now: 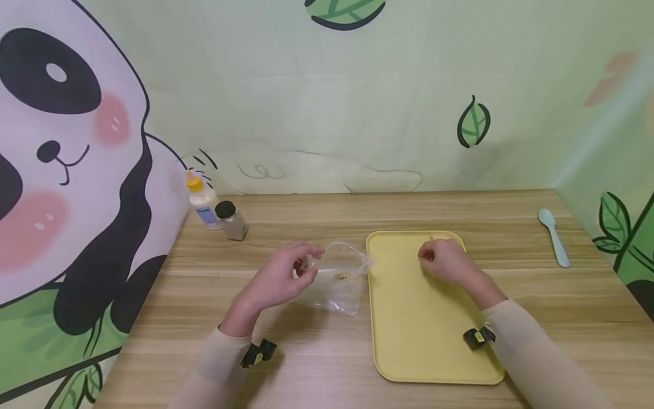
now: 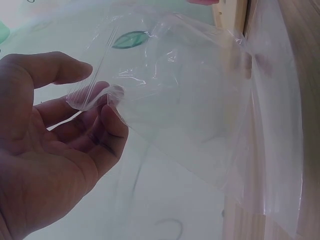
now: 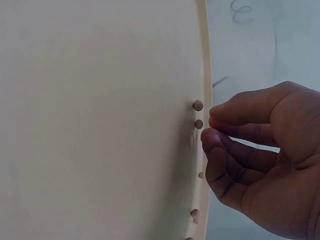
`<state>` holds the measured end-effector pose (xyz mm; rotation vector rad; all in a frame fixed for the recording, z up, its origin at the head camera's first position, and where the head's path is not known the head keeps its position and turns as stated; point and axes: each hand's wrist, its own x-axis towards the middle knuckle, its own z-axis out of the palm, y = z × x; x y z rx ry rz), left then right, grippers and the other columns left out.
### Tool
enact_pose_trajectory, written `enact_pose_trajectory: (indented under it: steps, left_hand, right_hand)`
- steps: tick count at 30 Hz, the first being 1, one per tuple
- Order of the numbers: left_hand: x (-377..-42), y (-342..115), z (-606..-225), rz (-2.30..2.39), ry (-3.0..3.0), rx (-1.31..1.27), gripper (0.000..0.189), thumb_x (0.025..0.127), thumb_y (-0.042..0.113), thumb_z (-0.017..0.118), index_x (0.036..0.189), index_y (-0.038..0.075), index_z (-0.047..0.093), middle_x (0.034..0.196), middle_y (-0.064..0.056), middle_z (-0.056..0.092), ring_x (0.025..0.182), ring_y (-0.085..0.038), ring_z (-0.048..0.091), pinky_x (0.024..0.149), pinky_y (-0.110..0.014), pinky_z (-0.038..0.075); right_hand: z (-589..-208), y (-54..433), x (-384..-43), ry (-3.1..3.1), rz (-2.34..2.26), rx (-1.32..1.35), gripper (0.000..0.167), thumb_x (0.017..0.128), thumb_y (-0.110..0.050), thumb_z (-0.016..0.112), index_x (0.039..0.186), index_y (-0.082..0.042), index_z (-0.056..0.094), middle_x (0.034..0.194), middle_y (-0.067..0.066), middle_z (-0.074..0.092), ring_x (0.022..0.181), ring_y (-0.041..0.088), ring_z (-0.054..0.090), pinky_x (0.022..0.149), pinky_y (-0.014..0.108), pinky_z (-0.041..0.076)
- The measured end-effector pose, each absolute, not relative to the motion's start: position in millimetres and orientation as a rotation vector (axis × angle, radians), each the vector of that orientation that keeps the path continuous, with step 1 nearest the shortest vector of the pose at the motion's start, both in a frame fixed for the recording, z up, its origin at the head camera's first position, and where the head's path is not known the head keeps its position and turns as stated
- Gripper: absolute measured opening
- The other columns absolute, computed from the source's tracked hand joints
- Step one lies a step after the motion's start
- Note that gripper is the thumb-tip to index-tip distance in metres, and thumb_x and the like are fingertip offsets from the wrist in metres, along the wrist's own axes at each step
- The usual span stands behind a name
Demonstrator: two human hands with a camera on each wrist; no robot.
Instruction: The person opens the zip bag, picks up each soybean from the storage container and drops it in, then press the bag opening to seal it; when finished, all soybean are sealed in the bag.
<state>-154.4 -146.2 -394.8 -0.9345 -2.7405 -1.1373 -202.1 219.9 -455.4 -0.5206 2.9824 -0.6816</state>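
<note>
My left hand (image 1: 280,278) held the clear bag (image 1: 334,296); my right hand (image 1: 447,261) was narrow just beside 2 beads (image 3: 198,105), whether gripping one I couldn't tell. A light pinch and keeping the bag wide seemed best.

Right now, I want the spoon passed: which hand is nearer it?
The right hand, over the yellow tray left of the spoon; the left hand is farther left, holding the clear bag.
</note>
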Motion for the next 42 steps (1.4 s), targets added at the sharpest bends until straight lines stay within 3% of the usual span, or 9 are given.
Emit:
enact_pose_trajectory:
  steps: [9, 21, 29, 42]
  left_hand:
    - [-155.6, -146.6, -396.3, -1.136, -2.746, -0.933, 0.034, 0.086, 0.005, 0.066, 0.120, 0.005, 0.065, 0.096, -0.003, 0.064, 0.074, -0.009, 0.053, 0.067, -0.031, 0.055]
    - [-153.4, -147.2, -395.2, -1.128, -2.752, -0.914, 0.033, 0.087, 0.006, 0.066, 0.120, 0.005, 0.065, 0.094, -0.001, 0.062, 0.074, -0.010, 0.052, 0.067, -0.034, 0.055]
    - [-153.6, -146.8, -394.6, -1.134, -2.761, -0.907, 0.034, 0.087, 0.007, 0.066, 0.121, 0.005, 0.065, 0.096, -0.002, 0.063, 0.074, -0.010, 0.052, 0.068, -0.036, 0.055]
    - [-154.6, -148.1, -394.1, -1.131, -2.766, -0.912, 0.034, 0.087, 0.007, 0.065, 0.121, 0.004, 0.065, 0.099, -0.008, 0.065, 0.074, -0.011, 0.053, 0.067, -0.031, 0.054]
  right_hand:
    - [-457.3, 225.7, -203.1, 2.943, -0.651, -0.524, 0.010, 0.080, -0.003, 0.066, 0.088, -0.003, 0.073, 0.080, 0.005, 0.070, 0.075, 0.018, 0.063, 0.071, 0.036, 0.054]
    - [-456.6, 225.5, -203.6, 2.942, -0.574, -0.523, 0.009, 0.083, -0.003, 0.065, 0.083, -0.006, 0.073, 0.077, 0.002, 0.069, 0.072, 0.015, 0.060, 0.068, 0.034, 0.052]
    - [-459.1, 225.1, -202.1, 2.963, -0.553, -0.509, 0.008, 0.085, -0.004, 0.065, 0.081, -0.007, 0.071, 0.076, 0.001, 0.068, 0.071, 0.016, 0.059, 0.075, 0.041, 0.050]
    - [-459.1, 223.6, -203.0, 2.933, -0.591, -0.481, 0.008, 0.087, -0.006, 0.064, 0.082, -0.008, 0.070, 0.077, 0.001, 0.067, 0.070, 0.015, 0.056, 0.065, 0.032, 0.049]
